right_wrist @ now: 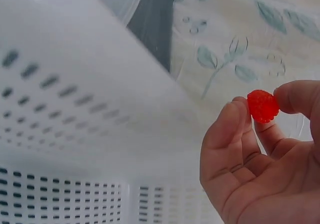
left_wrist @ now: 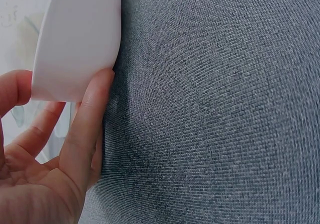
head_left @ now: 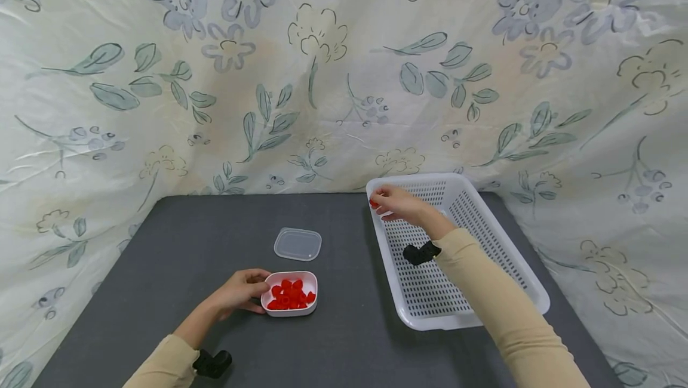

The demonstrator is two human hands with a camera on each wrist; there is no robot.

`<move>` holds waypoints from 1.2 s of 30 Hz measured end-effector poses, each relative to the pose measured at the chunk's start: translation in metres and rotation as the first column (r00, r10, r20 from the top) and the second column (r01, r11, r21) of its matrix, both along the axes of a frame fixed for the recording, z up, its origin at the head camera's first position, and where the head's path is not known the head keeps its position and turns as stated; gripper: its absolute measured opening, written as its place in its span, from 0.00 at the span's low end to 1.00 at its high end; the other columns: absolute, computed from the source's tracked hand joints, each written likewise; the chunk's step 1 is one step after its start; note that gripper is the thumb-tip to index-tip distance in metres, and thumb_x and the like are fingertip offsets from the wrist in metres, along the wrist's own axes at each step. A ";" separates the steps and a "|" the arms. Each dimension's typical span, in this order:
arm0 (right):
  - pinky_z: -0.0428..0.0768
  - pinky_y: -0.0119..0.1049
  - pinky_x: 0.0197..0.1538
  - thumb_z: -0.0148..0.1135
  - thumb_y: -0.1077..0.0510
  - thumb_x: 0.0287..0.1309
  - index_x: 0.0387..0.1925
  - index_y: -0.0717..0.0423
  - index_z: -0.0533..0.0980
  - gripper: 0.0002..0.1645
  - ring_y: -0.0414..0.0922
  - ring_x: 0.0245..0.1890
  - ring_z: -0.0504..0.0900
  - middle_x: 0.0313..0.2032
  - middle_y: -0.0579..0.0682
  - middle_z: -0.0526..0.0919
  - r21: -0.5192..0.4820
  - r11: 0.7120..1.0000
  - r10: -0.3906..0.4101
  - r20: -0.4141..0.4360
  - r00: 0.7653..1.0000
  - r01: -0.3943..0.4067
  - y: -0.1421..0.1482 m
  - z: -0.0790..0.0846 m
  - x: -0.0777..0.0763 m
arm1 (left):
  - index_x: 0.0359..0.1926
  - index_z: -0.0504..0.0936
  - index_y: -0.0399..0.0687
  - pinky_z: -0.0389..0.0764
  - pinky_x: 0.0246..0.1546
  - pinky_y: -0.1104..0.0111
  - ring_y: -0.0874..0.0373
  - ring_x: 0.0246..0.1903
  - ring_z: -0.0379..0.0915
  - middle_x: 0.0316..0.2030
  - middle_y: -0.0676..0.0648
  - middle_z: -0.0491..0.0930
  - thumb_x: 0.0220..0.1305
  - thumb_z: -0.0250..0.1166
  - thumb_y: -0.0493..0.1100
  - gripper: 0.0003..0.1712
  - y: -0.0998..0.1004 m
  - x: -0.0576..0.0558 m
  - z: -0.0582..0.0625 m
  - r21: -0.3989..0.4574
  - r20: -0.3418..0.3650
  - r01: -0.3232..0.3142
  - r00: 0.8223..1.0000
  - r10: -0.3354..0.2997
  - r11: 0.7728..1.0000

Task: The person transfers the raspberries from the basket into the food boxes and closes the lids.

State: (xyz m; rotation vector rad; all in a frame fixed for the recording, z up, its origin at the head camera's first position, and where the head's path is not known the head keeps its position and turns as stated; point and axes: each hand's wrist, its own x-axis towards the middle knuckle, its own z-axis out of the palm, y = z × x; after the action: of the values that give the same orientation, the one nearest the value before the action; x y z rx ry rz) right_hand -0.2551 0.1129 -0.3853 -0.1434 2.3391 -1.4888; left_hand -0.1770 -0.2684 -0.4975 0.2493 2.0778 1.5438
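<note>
My left hand point(head_left: 239, 292) holds the left end of a small white container point(head_left: 290, 313) with rounded corners. Inside the container lie several red raspberries point(head_left: 287, 295). The left wrist view shows that container's white wall point(left_wrist: 80, 39) between the thumb and the other fingers, its base on the grey cloth. Over the far left corner of a white plastic basket point(head_left: 383, 251), my right hand point(head_left: 400, 204) pinches one raspberry point(right_wrist: 263, 106) between thumb and fingertips. That basket has slotted walls and a perforated floor.
A translucent lid point(head_left: 298, 244) lies flat on the dark grey table point(head_left: 204, 233), just behind the container. At the table's far edge and sides hangs a floral curtain point(head_left: 333, 77). The basket's raised rim stands beneath my right forearm.
</note>
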 end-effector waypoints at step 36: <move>0.79 0.34 0.31 0.52 0.59 0.62 0.42 0.58 0.71 0.09 0.48 0.32 0.73 0.34 0.50 0.76 0.132 0.943 0.308 0.007 0.951 -0.306 -0.125 -0.028 0.042 | 0.57 0.66 0.29 0.83 0.34 0.58 0.53 0.38 0.75 0.47 0.38 0.75 0.63 0.57 0.41 0.25 -0.003 -0.007 0.002 0.008 -0.005 0.015 1.000 -0.015 1.000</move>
State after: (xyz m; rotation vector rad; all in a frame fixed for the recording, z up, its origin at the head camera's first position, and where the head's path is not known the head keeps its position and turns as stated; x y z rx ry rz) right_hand -0.2129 -0.0119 -0.4132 -0.4633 2.2891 -1.1831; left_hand -0.1835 -0.2711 -0.4959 0.2710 2.0696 1.5445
